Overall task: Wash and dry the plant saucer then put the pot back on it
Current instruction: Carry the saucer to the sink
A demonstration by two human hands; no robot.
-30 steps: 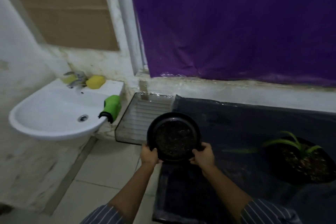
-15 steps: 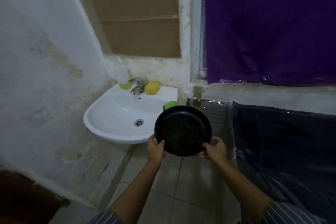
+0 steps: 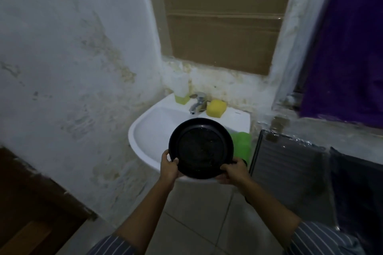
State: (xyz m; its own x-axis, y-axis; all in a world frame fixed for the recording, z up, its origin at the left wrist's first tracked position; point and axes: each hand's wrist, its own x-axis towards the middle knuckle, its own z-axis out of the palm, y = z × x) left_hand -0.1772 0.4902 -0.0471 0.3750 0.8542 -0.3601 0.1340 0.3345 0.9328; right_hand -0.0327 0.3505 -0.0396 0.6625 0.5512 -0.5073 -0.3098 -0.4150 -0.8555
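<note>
I pinch the saucer (image 3: 201, 148) rim with my left hand (image 3: 169, 165) and right hand (image 3: 233, 173), level over the sink (image 3: 145, 136), so dirt stays inside.

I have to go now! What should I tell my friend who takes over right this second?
Left hand: gripping the saucer's left rim.
Right hand: gripping its lower right rim.
Saucer: held over the sink, tilted toward the camera, dirt specks inside, so not washed yet.
Handy: tap, yellow sponge and soap bottle on the sink's back edge; a green thing at its right edge.
The pot is out of view.
Done: saucer brought to the sink.
Left: wash, dry, put the pot back on it.
</note>
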